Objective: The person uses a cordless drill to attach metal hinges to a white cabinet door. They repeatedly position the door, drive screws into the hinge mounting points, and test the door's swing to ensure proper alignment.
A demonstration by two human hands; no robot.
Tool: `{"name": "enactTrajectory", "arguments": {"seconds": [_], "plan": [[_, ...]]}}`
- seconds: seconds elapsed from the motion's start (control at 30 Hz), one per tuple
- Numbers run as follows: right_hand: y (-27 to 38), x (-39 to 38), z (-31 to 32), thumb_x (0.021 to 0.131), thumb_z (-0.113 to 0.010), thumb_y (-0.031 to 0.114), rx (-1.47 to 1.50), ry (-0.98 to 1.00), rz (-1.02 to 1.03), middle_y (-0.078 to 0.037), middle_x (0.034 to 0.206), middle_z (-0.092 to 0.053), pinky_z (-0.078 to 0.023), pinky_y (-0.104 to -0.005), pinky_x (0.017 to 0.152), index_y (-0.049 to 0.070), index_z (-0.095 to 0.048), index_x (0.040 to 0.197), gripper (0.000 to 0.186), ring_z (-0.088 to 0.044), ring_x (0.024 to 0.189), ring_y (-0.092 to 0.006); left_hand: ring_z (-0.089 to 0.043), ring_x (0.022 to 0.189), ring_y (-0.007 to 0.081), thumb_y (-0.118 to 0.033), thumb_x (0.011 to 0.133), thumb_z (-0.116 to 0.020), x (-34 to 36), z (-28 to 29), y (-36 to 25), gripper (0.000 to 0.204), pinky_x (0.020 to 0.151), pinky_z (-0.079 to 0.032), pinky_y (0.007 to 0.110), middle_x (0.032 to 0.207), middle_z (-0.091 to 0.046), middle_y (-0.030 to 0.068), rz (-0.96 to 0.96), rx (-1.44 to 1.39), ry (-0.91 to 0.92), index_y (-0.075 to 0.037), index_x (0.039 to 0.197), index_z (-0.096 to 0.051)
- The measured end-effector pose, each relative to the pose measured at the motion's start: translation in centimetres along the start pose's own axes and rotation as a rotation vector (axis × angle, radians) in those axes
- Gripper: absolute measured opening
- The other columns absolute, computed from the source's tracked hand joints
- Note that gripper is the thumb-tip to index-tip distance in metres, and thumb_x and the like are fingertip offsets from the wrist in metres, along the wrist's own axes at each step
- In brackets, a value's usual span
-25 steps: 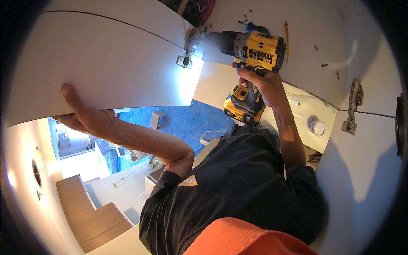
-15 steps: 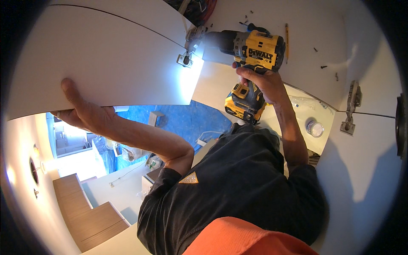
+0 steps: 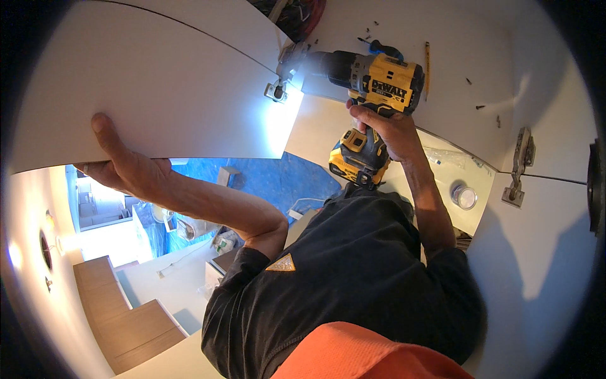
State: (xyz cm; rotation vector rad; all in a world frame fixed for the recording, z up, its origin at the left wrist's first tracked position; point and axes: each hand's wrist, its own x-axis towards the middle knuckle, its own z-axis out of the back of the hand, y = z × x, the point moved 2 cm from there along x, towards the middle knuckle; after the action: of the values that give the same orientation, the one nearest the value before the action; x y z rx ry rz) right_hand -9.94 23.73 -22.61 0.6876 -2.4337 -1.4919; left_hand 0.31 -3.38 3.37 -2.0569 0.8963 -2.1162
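Note:
My right hand [image 3: 390, 131] is wrapped round the grip of a yellow and black cordless drill [image 3: 390, 81]. The drill lies level, its nose pointing left at a metal cabinet hinge [image 3: 278, 90], and its light brightens the panel corner. Its tip is lost in glare at the hinge, so I cannot tell whether it touches a screw. My left hand [image 3: 126, 165] grips the lower edge of a white cabinet door [image 3: 158, 95], thumb on the face and fingers behind it. The hinge sits at this door's right end.
On the white cabinet board lie a pencil [image 3: 427, 66], a blue-handled screwdriver [image 3: 386, 50] and several loose screws [image 3: 480, 107]. A second hinge [image 3: 521, 167] is fixed at the right beside another white door [image 3: 536, 246]. Below are blue floor sheeting [image 3: 278, 183] and brown cabinets [image 3: 126, 316].
The view has shifted slightly. Both hands keep their hold, and the drill stays at the hinge, its battery end a little further left in the picture.

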Motion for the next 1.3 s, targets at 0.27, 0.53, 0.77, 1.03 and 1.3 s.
{"name": "enactTrajectory", "arguments": {"seconds": [0.27,0.53,0.77,1.03,1.3], "plan": [[-0.3,0.0,-0.2,0.089,-0.080,0.012,0.028,-0.003,0.016,-0.008,0.104,-0.077,-0.056,-0.0258,0.069,0.004,-0.072,0.114,0.028,-0.068,0.076,-0.0102,-0.072,0.091,0.0271,-0.039,0.071,-0.091,0.2,0.2,0.5,0.076,0.070,-0.068,0.050,0.105,-0.068,0.0154,-0.006,0.037,-0.033,-0.006,0.130,-0.055],[-0.6,0.3,-0.1,0.089,-0.081,0.012,0.004,-0.003,0.027,-0.008,0.103,-0.078,-0.056,-0.0258,0.068,0.005,-0.072,0.113,0.026,-0.068,0.075,-0.0099,-0.071,0.089,0.0260,-0.040,0.070,-0.091,0.3,0.2,0.8,0.079,0.067,-0.068,0.049,0.105,-0.068,0.0146,-0.006,0.039,-0.048,-0.007,0.131,-0.055],[-0.9,0.3,0.0,0.089,-0.081,0.012,-0.032,-0.043,0.020,-0.008,0.101,-0.077,-0.056,-0.0255,0.068,0.004,-0.072,0.112,0.026,-0.068,0.075,-0.0100,-0.072,0.093,0.0277,-0.042,0.069,-0.091,0.4,0.1,0.9,0.081,0.069,-0.068,0.051,0.108,-0.068,0.0164,0.010,0.039,-0.041,-0.006,0.132,-0.055],[-1.3,0.5,0.1,0.090,-0.079,0.009,-0.036,-0.027,0.031,-0.008,0.101,-0.077,-0.056,-0.0264,0.067,0.004,-0.072,0.113,0.024,-0.067,0.075,-0.0104,-0.072,0.094,0.0289,-0.042,0.069,-0.090,0.4,0.2,0.8,0.085,0.070,-0.067,0.052,0.110,-0.068,0.0183,-0.011,0.070,-0.026,-0.006,0.136,-0.051],[-1.4,0.6,0.2,0.090,-0.078,0.007,-0.018,-0.014,0.060,-0.008,0.102,-0.077,-0.056,-0.0264,0.068,0.005,-0.072,0.112,0.023,-0.068,0.076,-0.0105,-0.073,0.092,0.0282,-0.042,0.069,-0.091,0.2,-0.2,0.5,0.086,0.070,-0.067,0.052,0.110,-0.068,0.0178,-0.011,0.021,-0.015,-0.005,0.136,-0.051]]}}
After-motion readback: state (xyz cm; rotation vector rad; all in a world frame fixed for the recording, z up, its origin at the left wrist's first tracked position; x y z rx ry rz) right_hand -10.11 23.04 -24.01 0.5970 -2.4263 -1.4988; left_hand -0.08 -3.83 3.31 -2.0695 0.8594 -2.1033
